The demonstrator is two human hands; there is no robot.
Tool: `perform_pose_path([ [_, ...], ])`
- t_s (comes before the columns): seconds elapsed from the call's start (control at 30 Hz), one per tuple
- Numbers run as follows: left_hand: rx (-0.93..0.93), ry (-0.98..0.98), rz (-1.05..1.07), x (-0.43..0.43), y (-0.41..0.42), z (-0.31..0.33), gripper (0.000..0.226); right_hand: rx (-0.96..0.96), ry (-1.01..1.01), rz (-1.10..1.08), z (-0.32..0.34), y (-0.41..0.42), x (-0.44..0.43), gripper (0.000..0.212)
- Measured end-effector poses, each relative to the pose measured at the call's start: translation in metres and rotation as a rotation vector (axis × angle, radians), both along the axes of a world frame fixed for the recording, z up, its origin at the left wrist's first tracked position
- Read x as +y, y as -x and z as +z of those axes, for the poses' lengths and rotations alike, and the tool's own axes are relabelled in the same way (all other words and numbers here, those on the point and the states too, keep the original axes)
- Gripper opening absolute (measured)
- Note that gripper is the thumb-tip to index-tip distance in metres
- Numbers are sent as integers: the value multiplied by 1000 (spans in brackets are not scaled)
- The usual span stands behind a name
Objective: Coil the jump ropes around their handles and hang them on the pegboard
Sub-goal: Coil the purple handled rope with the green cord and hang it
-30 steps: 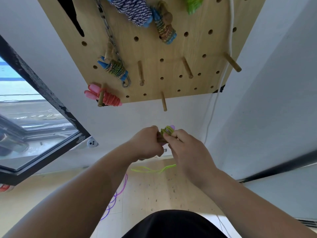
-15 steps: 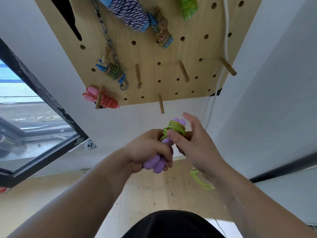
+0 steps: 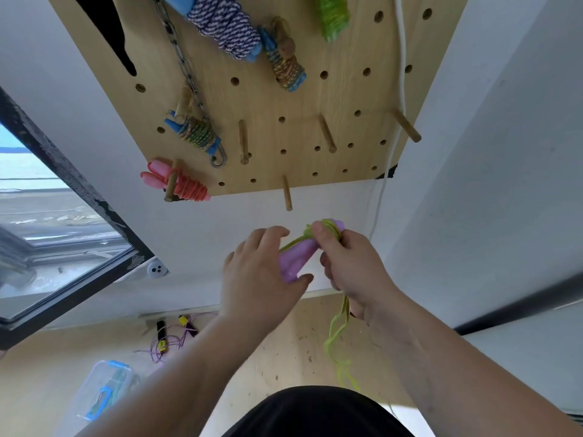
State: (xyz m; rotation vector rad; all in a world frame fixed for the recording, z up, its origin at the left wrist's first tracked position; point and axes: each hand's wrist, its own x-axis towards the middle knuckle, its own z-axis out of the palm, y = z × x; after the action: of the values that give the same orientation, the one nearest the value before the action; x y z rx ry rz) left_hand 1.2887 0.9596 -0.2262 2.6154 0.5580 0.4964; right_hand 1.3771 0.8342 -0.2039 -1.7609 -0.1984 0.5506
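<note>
my left hand [image 3: 262, 272]: fingers wrapped round purple handles [image 3: 298, 260]; right hand [image 3: 351, 268]: fingers clamped on green rope [image 3: 328, 231] coil, loose tail dangling

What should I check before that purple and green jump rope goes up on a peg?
1. Purple handles held together in the left hand: ok.
2. Green rope coil pinned by the right hand: ok.
3. All rope wound up: not ok, a loose tail hangs below the right hand.
4. Rope end tucked in: cannot tell.
5. Free peg on the pegboard: ok, bare, just above the hands.
</note>
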Motion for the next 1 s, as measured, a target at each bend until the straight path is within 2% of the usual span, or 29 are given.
perform_pose_path([
  [0.07, -67, -254, -50, -1, 3, -11, 68, 110, -64, -17, 5, -3, 2, 47],
  [0.13, -163, -381, -83, 3, 0, -15, 51, 171, -115, -7, 8, -2, 2, 42],
  [0.27, -209, -387, -136, 17, -8, -3, 35, 109, -118, 84, 9, 0, -3, 43],
  [0.37, -165, -143, -114, 18, -9, 9, 34, -39, -5, 187, 7, 1, -9, 30],
  [0.47, -129, 169, -13, 10, -8, 17, 33, -213, 83, 226, 1, -5, -17, 26],
  [0.57, -112, 490, 79, -2, -10, 20, 36, -269, 99, 228, -3, -11, -27, 23],
  [0.7, -101, 991, 29, -17, -13, 19, 36, -160, -30, 255, -8, -20, -46, 24],
  [0.8, -184, 1252, 46, -27, -18, 27, 33, 23, -128, 259, -15, -22, -63, 54],
  [0.83, -182, 1301, 40, -31, -19, 30, 33, 74, -187, 260, -16, -22, -69, 58],
  [0.93, -113, 1498, -65, -45, -20, 37, 33, 162, -401, 301, -15, -25, -86, 45],
  [1.0, -34, 1646, -142, -53, -20, 36, 41, 172, -484, 347, -16, -34, -98, 34],
])
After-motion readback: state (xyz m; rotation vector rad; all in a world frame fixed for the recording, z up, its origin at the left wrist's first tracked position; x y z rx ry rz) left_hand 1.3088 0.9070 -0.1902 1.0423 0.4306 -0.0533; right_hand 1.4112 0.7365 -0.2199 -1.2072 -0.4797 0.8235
